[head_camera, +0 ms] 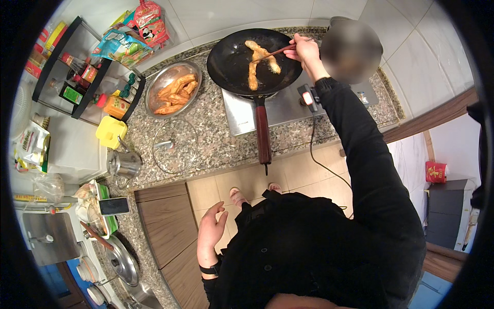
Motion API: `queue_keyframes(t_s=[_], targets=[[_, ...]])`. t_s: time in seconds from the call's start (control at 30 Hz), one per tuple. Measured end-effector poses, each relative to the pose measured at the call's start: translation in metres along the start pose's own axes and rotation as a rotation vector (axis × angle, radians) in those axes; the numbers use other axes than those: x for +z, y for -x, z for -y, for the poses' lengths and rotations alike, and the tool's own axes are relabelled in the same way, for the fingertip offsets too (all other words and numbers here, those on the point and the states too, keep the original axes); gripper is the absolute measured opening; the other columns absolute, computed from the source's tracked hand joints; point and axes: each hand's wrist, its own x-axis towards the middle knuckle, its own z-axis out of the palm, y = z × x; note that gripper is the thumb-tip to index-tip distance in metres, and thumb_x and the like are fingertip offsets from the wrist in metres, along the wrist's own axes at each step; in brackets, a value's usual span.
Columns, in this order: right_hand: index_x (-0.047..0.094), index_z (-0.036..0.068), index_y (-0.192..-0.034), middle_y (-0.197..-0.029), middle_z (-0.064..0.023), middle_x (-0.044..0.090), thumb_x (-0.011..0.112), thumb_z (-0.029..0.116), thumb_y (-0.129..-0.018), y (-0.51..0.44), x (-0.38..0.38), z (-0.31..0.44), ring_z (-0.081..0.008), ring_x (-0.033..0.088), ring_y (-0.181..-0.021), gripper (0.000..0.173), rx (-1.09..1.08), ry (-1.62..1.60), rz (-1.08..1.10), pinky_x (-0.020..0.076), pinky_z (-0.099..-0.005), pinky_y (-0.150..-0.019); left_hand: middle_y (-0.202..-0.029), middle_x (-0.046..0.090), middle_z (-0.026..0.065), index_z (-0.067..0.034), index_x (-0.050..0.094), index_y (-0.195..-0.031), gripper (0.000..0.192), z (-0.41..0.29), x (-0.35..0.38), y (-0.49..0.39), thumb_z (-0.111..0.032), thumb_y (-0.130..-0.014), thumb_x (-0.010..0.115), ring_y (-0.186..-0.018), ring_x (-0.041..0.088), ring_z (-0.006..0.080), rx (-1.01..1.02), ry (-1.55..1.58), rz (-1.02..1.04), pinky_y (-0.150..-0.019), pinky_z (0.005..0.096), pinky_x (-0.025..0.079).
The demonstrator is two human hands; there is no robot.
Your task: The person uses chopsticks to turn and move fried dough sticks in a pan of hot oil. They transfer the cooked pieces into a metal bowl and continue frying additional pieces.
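Note:
My right hand (pixel 308 53) grips a pair of reddish-brown chopsticks (pixel 274 52) over the right rim of a black wok (pixel 227 63). Their tips reach golden fried dough pieces (pixel 252 75) on the wok's bottom, touching or just above them. Toward me points the wok's dark wooden handle (pixel 263 135), which neither hand holds. My left hand (pixel 212 226) hangs beside my body, below the counter edge, with nothing in it and its fingers apart. Left of the wok, a steel bowl (pixel 149 96) holds several browned dough pieces (pixel 177 92).
A glass lid (pixel 175 154) lies on the granite counter (pixel 210 143). Near it stand a steel pitcher (pixel 125 164), a yellow container (pixel 110 131) and a seasoning rack (pixel 87 104). Behind my right hand is a blurred round pot (pixel 351 50). A cable (pixel 322 166) drops over the counter edge.

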Motion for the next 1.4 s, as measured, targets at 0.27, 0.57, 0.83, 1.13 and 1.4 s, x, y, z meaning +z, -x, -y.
queue_keyframes(t_s=[0.27, 0.57, 0.83, 1.13, 1.4], targets=[[0.063, 0.002, -0.089, -0.081, -0.0107, 0.070, 0.057, 0.028, -0.104, -0.006, 0.036, -0.009, -0.0184, 0.070, -0.058, 0.031, 0.064, 0.245, 0.038, 0.0600, -0.0281, -0.050, -0.110, 0.073, 0.0144, -0.004, 0.064, -0.129, 0.039, 0.018, -0.003, 0.004, -0.018, -0.093, 0.069, -0.077, 0.065, 0.0260, 0.012, 0.018, -0.029, -0.070, 0.0348, 0.051], [0.069, 0.002, -0.084, -0.069, -0.0067, 0.071, 0.066, 0.030, -0.098, 0.018, 0.057, -0.010, -0.0124, 0.068, -0.056, 0.031, -0.178, 0.355, 0.194, 0.0530, -0.0258, -0.053, -0.109, 0.073, 0.0143, -0.004, 0.064, -0.129, 0.038, 0.024, -0.009, 0.002, -0.018, -0.093, 0.069, -0.071, 0.063, 0.0258, 0.031, 0.012, -0.035, -0.068, 0.0348, 0.051], [0.074, 0.004, -0.085, -0.070, -0.0046, 0.073, 0.067, 0.035, -0.096, 0.025, 0.070, -0.014, -0.0138, 0.071, -0.064, 0.033, -0.290, 0.473, 0.234, 0.0553, -0.0295, -0.066, -0.108, 0.073, 0.0138, -0.005, 0.064, -0.129, 0.039, 0.026, -0.010, 0.000, -0.018, -0.093, 0.069, -0.065, 0.060, 0.0229, 0.015, 0.025, -0.031, -0.066, 0.0342, 0.050], [0.069, 0.001, -0.094, -0.083, -0.0072, 0.073, 0.062, 0.032, -0.102, 0.040, 0.045, -0.002, -0.0122, 0.072, -0.066, 0.033, -0.103, 0.348, 0.309, 0.0596, -0.0234, -0.062, -0.108, 0.073, 0.0148, -0.004, 0.064, -0.129, 0.039, 0.035, -0.006, 0.001, -0.018, -0.093, 0.069, -0.083, 0.068, 0.0273, 0.039, 0.041, -0.028, -0.070, 0.0348, 0.051], [0.070, 0.001, -0.094, -0.086, -0.0078, 0.073, 0.067, 0.030, -0.100, 0.055, 0.019, 0.001, -0.0129, 0.073, -0.071, 0.030, -0.050, 0.305, 0.281, 0.0604, -0.0230, -0.063, -0.109, 0.073, 0.0148, -0.004, 0.064, -0.129, 0.039, 0.038, -0.005, 0.005, -0.018, -0.093, 0.069, -0.088, 0.069, 0.0278, 0.037, 0.040, -0.029, -0.072, 0.0352, 0.052]])
